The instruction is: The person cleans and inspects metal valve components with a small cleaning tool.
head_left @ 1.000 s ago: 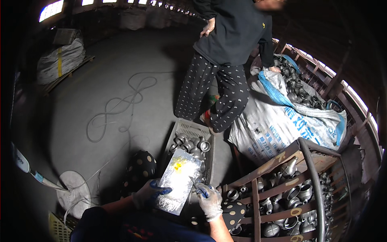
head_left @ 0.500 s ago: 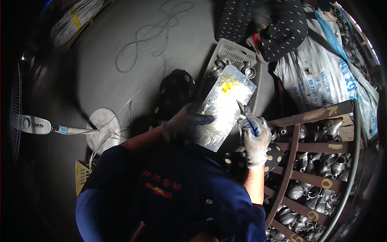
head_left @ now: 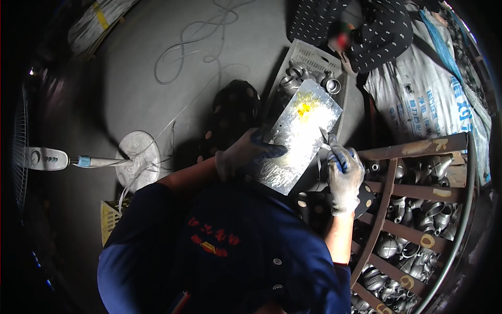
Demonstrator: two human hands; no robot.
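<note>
Both my gloved hands hold a shiny clear plastic bag (head_left: pixel 298 137) with a yellow patch near its top. My left hand (head_left: pixel 246 153) grips the bag's left edge. At the bag's right edge my right hand (head_left: pixel 342 175) pinches it, grey glove with blue fingertips. The bag hangs tilted above a white plastic crate (head_left: pixel 314 60) that holds several grey metal pipe fittings (head_left: pixel 293 78). My dark blue shirt fills the lower middle of the view.
A rusty metal rack (head_left: pixel 413 209) full of grey pipe fittings stands at the right. A person in dotted dark clothes (head_left: pixel 366 31) bends over the crate beside white woven sacks (head_left: pixel 423 99). A floor fan (head_left: pixel 47 157), its round base (head_left: pixel 137 157) and loose cables (head_left: pixel 193 42) lie left.
My head has tipped further down, so my own shirt now fills the lower view. The bag stays in both hands over the crate. The other person has bent down toward the crate.
</note>
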